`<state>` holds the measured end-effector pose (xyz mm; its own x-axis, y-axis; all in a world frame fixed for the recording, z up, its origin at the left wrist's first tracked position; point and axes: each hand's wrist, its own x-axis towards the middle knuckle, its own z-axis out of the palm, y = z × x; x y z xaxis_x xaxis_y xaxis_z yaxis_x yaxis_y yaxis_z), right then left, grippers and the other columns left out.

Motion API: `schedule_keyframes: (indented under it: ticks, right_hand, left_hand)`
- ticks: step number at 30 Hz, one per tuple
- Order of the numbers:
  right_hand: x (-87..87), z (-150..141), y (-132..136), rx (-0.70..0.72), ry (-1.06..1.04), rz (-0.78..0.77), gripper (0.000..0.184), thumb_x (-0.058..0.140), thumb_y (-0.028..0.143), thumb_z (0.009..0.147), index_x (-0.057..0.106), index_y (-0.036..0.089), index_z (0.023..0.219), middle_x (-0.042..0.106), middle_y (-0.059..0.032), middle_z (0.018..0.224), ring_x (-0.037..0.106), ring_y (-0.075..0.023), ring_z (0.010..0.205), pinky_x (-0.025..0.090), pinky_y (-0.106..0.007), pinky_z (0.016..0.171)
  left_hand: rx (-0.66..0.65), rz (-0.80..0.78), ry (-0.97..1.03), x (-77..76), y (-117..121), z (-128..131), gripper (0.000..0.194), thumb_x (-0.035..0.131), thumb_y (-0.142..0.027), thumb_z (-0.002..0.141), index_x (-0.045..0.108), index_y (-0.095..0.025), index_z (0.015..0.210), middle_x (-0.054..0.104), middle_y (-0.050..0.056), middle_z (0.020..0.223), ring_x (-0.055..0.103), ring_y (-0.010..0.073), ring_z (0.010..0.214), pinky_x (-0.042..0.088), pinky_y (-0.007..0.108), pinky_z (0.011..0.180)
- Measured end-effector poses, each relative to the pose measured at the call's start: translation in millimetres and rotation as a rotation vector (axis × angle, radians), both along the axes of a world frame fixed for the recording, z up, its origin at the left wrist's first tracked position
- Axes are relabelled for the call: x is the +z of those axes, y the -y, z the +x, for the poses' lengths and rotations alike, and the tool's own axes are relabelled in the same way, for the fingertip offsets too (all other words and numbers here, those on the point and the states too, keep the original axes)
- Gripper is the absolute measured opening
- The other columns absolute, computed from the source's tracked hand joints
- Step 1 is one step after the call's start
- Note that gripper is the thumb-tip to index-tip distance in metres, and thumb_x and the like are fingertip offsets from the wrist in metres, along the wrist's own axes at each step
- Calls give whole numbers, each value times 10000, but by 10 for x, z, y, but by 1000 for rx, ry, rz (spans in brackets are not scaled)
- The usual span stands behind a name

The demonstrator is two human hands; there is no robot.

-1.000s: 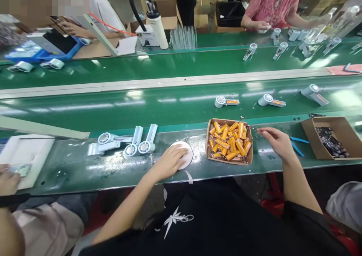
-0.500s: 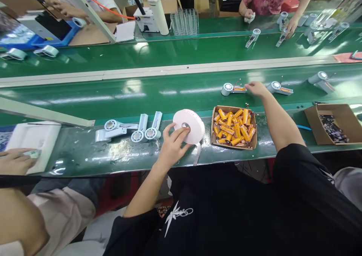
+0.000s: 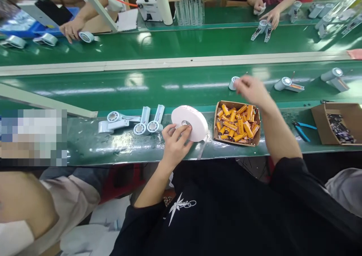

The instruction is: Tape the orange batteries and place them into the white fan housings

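Note:
My left hand [image 3: 177,144] grips a roll of white tape [image 3: 198,122] at its centre hole, with the roll tilted over the near bench and a loose strip hanging down. Over the green belt, my right hand [image 3: 253,92] is closed, fingertips pinched; whatever they may hold is hidden. Just left of those fingertips is a pale blue handheld fan [image 3: 233,83], its handle covered by my hand. A cardboard box of orange battery cells [image 3: 236,124] lies between my forearms. Farther right on the belt, another fan [image 3: 283,83] has an orange strip along its opened handle.
Several fan bodies [image 3: 152,126] rest left of the tape. Blue-handled pliers [image 3: 304,129] lie beside a cardboard box [image 3: 322,126] of small dark parts. A beige rail [image 3: 169,62] divides the belts. Across it, co-workers' hands [image 3: 273,16] handle fans. A slanted post [image 3: 42,99] stands left.
My right hand has come over the fan and now covers its handle. The view has shifted slightly, showing the pliers. Across the belt, one co-worker's two fans are now together; another's hand reaches a fan.

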<state>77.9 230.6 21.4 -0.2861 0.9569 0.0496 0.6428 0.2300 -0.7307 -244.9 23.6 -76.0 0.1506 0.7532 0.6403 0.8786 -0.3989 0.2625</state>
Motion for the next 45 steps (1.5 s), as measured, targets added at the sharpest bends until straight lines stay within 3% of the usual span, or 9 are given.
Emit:
schedule_keyframes:
  ticks: [3,7,10,15,17,21,28,36,45]
  right_hand:
    - [-242,-456,1047,360,-67,-202,374,851,542,907,848,184,1018,791,15,731,687,-127,609,552,-239,618]
    - [-615,-758,1773,690,-283,-469,534,630,576,1073,813,159,794,730,-13,617,628,-118,536,467,-247,588]
    - [-644,-536,1672,641,-172,-430,438,720,594,1017,870,194,918,768,-12,684,664,-140,592,483,-265,640]
    - [-456,289,1072,-344,236,62,415,667,571,1039,852,203,1085,808,-115,1007,740,-270,928,570,-402,872]
    - [-485,502,884,-522,433,138,439,718,581,995,854,178,1103,773,-168,1130,722,-338,1086,579,-479,952]
    - [-685,592,803,-484,412,163,323,780,496,930,868,189,880,781,-172,1159,728,-356,1153,593,-559,1071]
    - [-628,242,1295,-456,-447,260,286,875,473,857,877,239,1020,882,-50,982,845,-260,867,719,-445,846]
    - [-282,-211,1517,-122,-187,185,240,1002,449,805,895,253,893,843,8,770,786,-181,668,645,-283,691]
    - [-575,-366,1643,-138,-594,-231,531,1002,515,759,842,238,1182,885,-58,1119,864,-261,990,736,-432,969]
  left_hand:
    - [10,71,-3,54,9,6,421,832,-215,919,728,-257,1325,789,123,1203,576,358,1282,491,578,1128]
    - [-73,61,82,69,-35,-69,467,852,-212,901,695,-256,1339,782,111,1232,594,366,1341,488,585,1169]
    - [-56,15,140,-9,-79,-156,494,856,-239,888,685,-253,1351,764,112,1256,586,387,1386,471,617,1203]
    - [-54,7,143,-110,-92,-105,472,830,-232,890,674,-249,1335,751,119,1249,586,396,1397,478,631,1200]
    - [-90,1,139,-108,-89,-9,462,812,-190,890,681,-246,1330,757,123,1248,579,391,1397,489,620,1192]
    - [-158,-58,100,-96,-84,154,474,786,-141,890,712,-240,1347,770,128,1255,569,386,1385,478,619,1197]
    - [-205,-119,-15,-71,-37,177,494,744,-60,925,767,-255,1379,800,121,1257,533,358,1336,510,524,1119]
    - [-252,-92,-174,28,-23,204,611,709,-7,956,725,-289,1497,827,56,1291,513,306,1276,462,439,1134]
    - [-145,-106,-141,32,50,220,558,680,-83,1006,725,-321,1509,824,50,1296,502,307,1125,448,468,1062]
